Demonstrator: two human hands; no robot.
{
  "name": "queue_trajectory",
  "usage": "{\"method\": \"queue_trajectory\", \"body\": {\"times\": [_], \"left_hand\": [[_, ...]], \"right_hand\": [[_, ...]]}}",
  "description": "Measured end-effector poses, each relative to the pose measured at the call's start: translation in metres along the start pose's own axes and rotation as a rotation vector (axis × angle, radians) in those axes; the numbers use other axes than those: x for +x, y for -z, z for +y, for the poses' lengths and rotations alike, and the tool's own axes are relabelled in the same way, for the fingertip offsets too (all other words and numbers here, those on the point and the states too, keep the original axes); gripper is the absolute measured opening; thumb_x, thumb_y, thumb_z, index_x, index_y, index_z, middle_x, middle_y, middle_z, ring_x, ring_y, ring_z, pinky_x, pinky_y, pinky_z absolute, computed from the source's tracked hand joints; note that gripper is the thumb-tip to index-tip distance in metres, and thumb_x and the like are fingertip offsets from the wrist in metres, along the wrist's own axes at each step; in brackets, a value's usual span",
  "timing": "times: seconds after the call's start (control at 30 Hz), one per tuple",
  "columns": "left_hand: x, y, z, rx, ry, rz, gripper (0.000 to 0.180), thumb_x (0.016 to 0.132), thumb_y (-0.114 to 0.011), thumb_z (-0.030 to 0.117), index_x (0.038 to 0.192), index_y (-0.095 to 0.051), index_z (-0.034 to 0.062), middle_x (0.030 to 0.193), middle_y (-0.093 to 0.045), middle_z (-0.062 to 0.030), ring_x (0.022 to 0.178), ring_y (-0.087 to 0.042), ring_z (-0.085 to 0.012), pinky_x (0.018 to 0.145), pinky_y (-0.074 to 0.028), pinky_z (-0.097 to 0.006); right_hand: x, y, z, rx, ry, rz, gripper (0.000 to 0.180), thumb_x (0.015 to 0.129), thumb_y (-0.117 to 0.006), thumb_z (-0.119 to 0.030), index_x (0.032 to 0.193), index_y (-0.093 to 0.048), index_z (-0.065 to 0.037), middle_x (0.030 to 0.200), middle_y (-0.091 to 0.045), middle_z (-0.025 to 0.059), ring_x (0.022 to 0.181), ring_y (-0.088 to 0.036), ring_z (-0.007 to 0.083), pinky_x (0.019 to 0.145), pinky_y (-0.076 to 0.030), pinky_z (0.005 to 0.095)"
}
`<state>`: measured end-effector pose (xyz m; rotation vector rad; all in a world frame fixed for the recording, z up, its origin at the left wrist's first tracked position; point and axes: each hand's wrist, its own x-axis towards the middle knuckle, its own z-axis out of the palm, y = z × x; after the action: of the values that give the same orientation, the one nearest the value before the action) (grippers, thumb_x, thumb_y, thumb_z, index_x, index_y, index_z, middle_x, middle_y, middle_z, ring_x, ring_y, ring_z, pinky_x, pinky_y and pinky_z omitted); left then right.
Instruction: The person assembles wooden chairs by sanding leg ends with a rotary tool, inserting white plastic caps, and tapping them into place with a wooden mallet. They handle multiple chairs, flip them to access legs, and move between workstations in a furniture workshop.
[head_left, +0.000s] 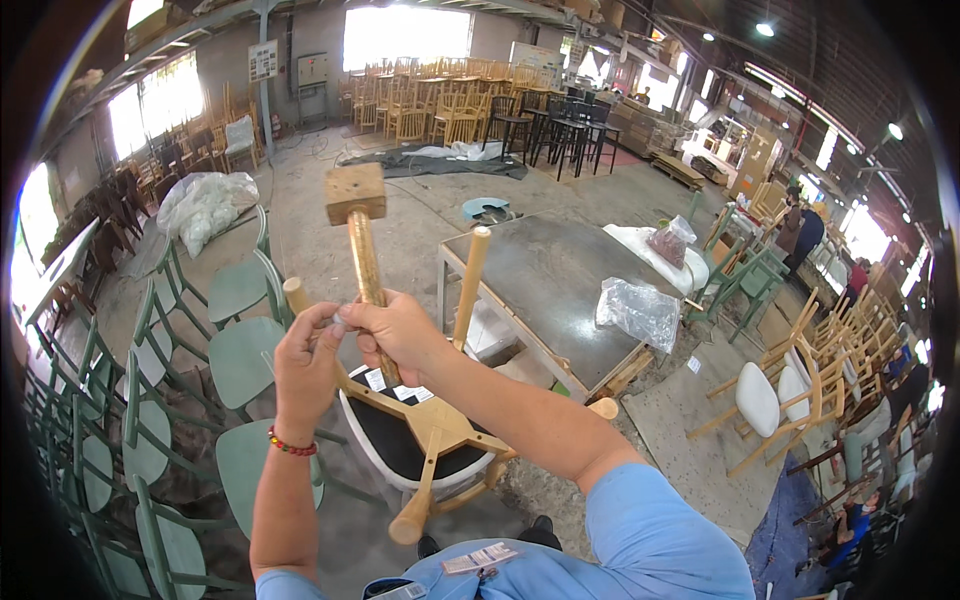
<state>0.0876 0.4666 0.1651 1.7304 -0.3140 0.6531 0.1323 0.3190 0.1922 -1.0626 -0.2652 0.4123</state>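
Both forearms come up from the bottom of the frame and meet about chest high, right over an upside-down chair [425,440] with a white seat shell, a black underside and a light wooden leg frame. The right hand [400,335] is wrapped around the handle of a wooden mallet [357,215], fingers closed on it fairly low down, so the square block head sticks up and away from the person, tilted a bit left. The right arm runs in diagonally from the lower right, blue sleeve at the shoulder, elbow bent. The left hand [305,365] comes straight up from below, with a red bead bracelet on the wrist; its thumb and fingertips are pinched together on some small pale thing right next to the mallet handle, too small to say what it is. The two hands are touching or nearly so. Chair legs poke up around them: one leg [470,285] rises just right of the right hand, another stubby end [296,294] sits just above the left hand's knuckles. To the left there's a row of pale green chairs [240,350]. To the right is a grey-topped work table [560,280] with a crumpled clear plastic bag [640,312] on it.
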Motion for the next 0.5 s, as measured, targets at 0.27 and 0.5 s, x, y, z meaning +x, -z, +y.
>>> {"method": "queue_trajectory", "body": {"times": [0.27, 0.5], "left_hand": [[-0.009, 0.025, -0.066, -0.036, 0.225, -0.024, 0.027, 0.091, -0.064, 0.012, 0.115, -0.063, -0.0009, 0.104, -0.069, -0.0144, 0.096, -0.066, -0.0208, 0.086, -0.051, -0.033], [0.066, 0.092, -0.171, 0.222, 0.029, 0.231, 0.034, 0.097, -0.06, 0.023, 0.117, -0.062, -0.0042, 0.101, -0.069, -0.0117, 0.091, -0.064, -0.0177, 0.082, -0.051, -0.031]], "right_hand": [[0.031, -0.012, 0.066, -0.073, -0.052, 0.222, 0.014, 0.089, -0.069, -0.014, 0.089, -0.057, -0.007, 0.07, -0.053, -0.0018, 0.048, -0.043, 0.0046, 0.039, -0.034, 0.0219], [0.021, 0.011, 0.086, -0.154, -0.158, 0.256, 0.028, 0.099, -0.06, -0.032, 0.091, -0.05, -0.007, 0.071, -0.052, 0.0014, 0.048, -0.046, 0.0074, 0.037, -0.038, 0.0239]]}}
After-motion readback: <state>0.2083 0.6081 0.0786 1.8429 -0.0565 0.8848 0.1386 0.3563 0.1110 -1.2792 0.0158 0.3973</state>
